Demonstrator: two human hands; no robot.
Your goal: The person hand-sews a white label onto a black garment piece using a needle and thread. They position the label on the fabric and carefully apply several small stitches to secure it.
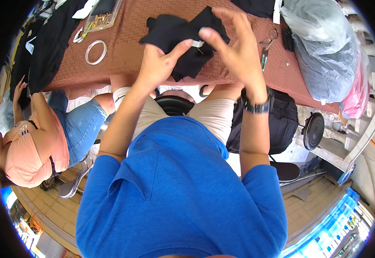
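Note:
A piece of black cloth (192, 60) is held over the near part of the table, its edges hanging in uneven points. My left hand (159, 62) grips its left side, the thumb pressed down beside a small white label (197, 44). A thin, pale strand, perhaps a pin or thread, sticks out just under that label. My right hand (239, 45) is at the cloth's right side with thumb and fingers apart. Its thumb is raised above the label, and the other fingers reach over the cloth's far right corner. A dark watch is on my right wrist.
On the brown-covered table (127, 56) lie a white tape roll (96, 52), a clear box of small gold-coloured pieces (103, 19) and a small teal-handled tool (264, 59). A large grey plastic bag (321, 47) stands at right. At left a person (37, 146) handles black cloth.

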